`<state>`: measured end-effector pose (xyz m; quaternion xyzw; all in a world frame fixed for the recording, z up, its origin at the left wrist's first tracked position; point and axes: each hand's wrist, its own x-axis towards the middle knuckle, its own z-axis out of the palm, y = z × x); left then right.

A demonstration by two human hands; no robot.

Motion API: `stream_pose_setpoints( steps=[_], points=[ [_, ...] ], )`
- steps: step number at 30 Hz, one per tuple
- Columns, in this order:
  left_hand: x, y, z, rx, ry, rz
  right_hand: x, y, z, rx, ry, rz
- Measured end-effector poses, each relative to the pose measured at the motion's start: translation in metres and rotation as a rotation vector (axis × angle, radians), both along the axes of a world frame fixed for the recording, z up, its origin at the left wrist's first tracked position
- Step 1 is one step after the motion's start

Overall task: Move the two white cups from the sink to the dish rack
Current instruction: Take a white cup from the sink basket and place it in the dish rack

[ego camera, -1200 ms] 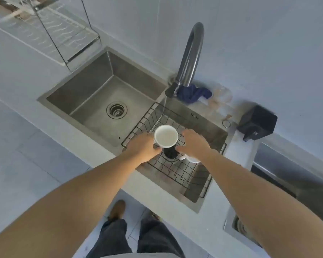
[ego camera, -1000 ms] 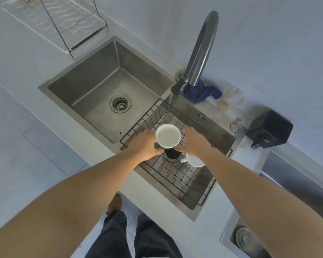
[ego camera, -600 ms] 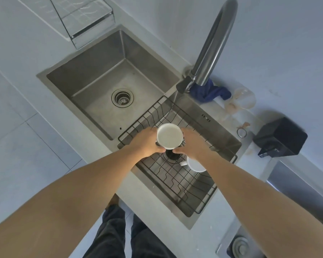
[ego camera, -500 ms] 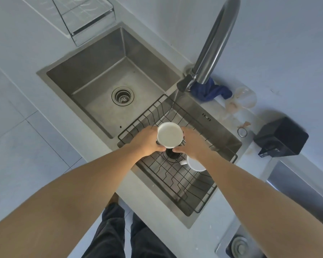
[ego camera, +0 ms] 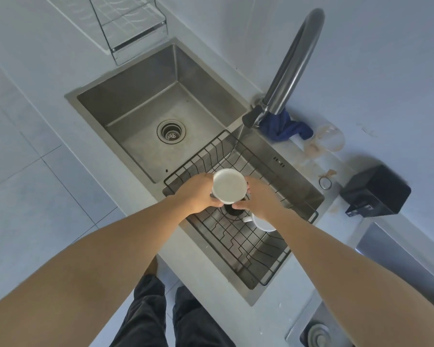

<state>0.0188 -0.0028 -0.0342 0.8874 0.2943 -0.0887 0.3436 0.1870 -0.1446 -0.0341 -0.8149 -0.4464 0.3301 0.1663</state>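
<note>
A white cup is held upright above the right sink basin, between both my hands. My left hand grips its left side and my right hand touches its right side. A second white cup lies in the black wire basket in the right basin, mostly hidden under my right wrist. The clear dish rack stands on the counter at the top left, beyond the left basin.
The left basin has a drain and nothing else in it. A tall steel faucet rises behind the sink, with a blue cloth at its base. A black box and a clear container sit on the counter at right.
The cup has risen a little above the basket in both hands. The camera has tilted, so the rack sits nearer the top edge.
</note>
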Motion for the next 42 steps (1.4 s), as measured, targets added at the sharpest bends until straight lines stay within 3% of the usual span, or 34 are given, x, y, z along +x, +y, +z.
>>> stream_pose_setpoints(
  steps=[9, 19, 27, 42],
  points=[
    [-0.036, 0.011, 0.072, 0.055, -0.148, 0.065, -0.015, 0.026, 0.068, 0.081, -0.018, 0.102],
    [-0.111, 0.078, 0.135, 0.157, -0.193, 0.190, -0.074, 0.113, 0.131, 0.146, -0.045, 0.255],
    [-0.197, 0.174, 0.152, 0.179, -0.212, 0.242, -0.152, 0.223, 0.161, 0.173, -0.096, 0.339],
    [-0.323, 0.384, 0.172, 0.214, -0.115, 0.247, -0.279, 0.426, 0.176, 0.180, -0.141, 0.308]
  ],
)
